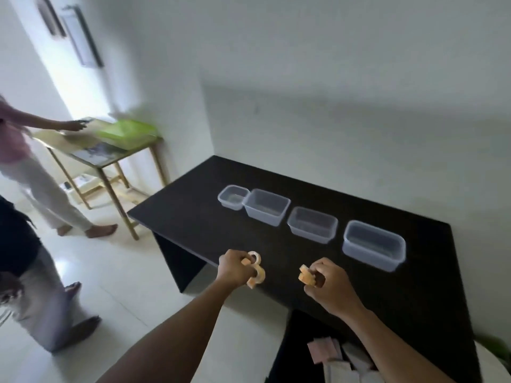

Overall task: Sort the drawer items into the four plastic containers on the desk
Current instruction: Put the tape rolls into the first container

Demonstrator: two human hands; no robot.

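Head view, from left to right: two people [33,189] stand on the pale floor at the far left, one reaching toward a small gold-legged side table [110,158] with something green on it. Your left hand [235,269] is clenched around two tape rolls [257,268] and some small orange pieces, held just over the near edge of the dark desk [193,205]. Your right hand [329,286], beside it and a little nearer you, grips a clutch of small orange blocks [306,276] between thumb and fingers; the picture is too blurred to say what they are. Beyond your hands, four clear plastic containers [312,223] sit in a row on the desk, running from the far left toward the near right; the two at the left touch, the others stand apart. All four look empty. Below your right forearm, the open drawer [298,341] shows pink and white paper pads [326,352] lying inside.
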